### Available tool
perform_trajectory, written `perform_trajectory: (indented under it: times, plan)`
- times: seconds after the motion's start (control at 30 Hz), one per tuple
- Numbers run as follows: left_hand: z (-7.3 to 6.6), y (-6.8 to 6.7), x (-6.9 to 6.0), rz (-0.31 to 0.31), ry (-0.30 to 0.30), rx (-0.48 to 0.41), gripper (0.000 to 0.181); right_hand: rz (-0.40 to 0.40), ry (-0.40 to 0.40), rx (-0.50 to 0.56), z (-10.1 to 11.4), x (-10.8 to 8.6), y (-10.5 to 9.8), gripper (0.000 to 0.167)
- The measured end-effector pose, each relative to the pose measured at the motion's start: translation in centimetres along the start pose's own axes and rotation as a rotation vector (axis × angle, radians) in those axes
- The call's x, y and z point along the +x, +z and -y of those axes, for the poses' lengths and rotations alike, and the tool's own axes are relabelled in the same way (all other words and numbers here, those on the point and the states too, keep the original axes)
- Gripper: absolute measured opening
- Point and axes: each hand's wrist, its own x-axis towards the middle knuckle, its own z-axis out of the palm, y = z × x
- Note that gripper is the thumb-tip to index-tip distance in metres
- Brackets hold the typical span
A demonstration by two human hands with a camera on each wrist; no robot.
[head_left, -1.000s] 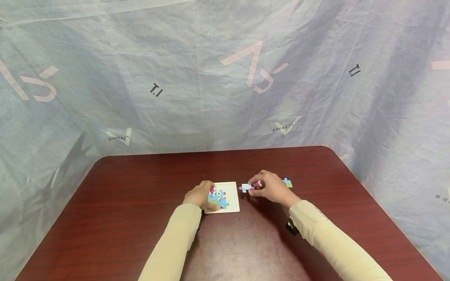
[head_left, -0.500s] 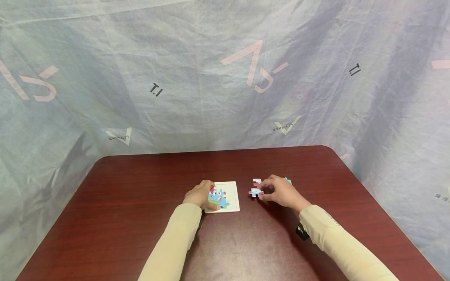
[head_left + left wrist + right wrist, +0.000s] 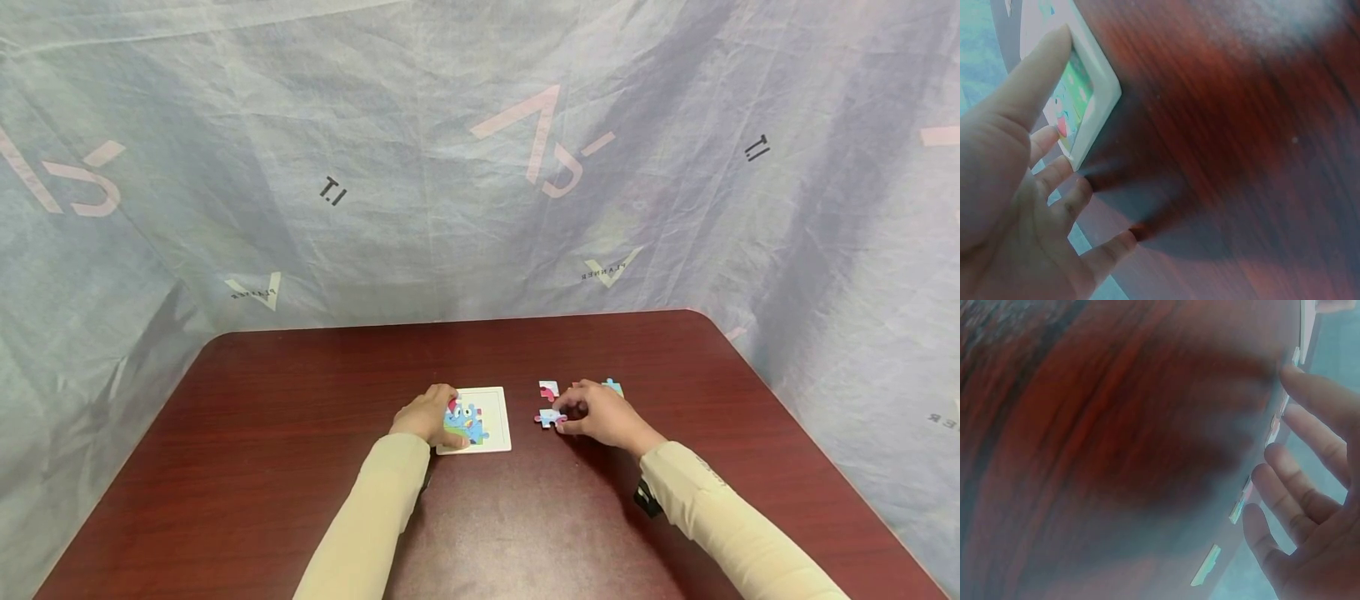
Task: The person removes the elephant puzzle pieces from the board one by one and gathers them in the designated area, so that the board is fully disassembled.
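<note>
If the spread left hand [image 3: 423, 417] lifts, the puzzle tray [image 3: 497, 412] beneath could slide, the right hand [image 3: 603, 415] pinching 1 jigsaw piece [image 3: 549, 418].

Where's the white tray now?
In the head view, the white tray lies below centre on the table, the left hand at its left edge and loose puzzle pieces to its right.

From where I stand, a creased grey-blue cloth [image 3: 420, 125] hangs behind the tabletop [image 3: 322, 371] and down both sides. It carries big pink marks [image 3: 544, 133], small black letters [image 3: 333, 192] and pale yellow ticks [image 3: 611, 278] with "PLANNER" reading backwards. The tabletop is dark reddish wood, streaky in grain, round at its far corners, with a dull shine nearer the front.
</note>
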Motion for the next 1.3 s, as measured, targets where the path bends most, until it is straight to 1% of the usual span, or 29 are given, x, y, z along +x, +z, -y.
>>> perform_trajectory:
  times: [0.23,0.37,0.47,0.63,0.8,0.9,1.03,1.3]
  plan:
    - [0.1,0.1,0.1,0.002,0.003,0.0,0.072,-0.003,-0.012,-0.017,0.0,-0.1,0.1,0.019]
    - [0.1,0.1,0.2,0.002,0.004,0.001,0.072,0.001,-0.008,-0.04,-0.1,-0.2,0.0,0.024]
    - [0.1,0.2,0.2,0.001,0.003,-0.001,0.072,0.006,-0.007,-0.027,-0.1,-0.2,-0.1,0.027]
    - [0.2,0.2,0.3,0.002,0.003,0.0,0.072,-0.006,-0.027,0.008,0.2,-0.1,0.0,0.027]
    - [0.0,0.0,0.2,0.006,0.003,0.001,0.073,-0.01,-0.08,0.025,0.8,0.1,0.4,0.027]
    - [-0.1,0.0,0.2,0.005,0.001,0.002,0.073,-0.008,-0.107,0.017,1.2,0.3,0.6,0.026]
    - [-0.1,0.0,0.3,0.004,0.001,0.01,0.072,-0.001,-0.116,-0.003,1.8,0.6,0.9,0.023]
    - [0.1,0.0,0.6,0.002,-0.011,0.008,0.071,0.019,-0.117,0.015,3.3,1.5,2.0,0.022]
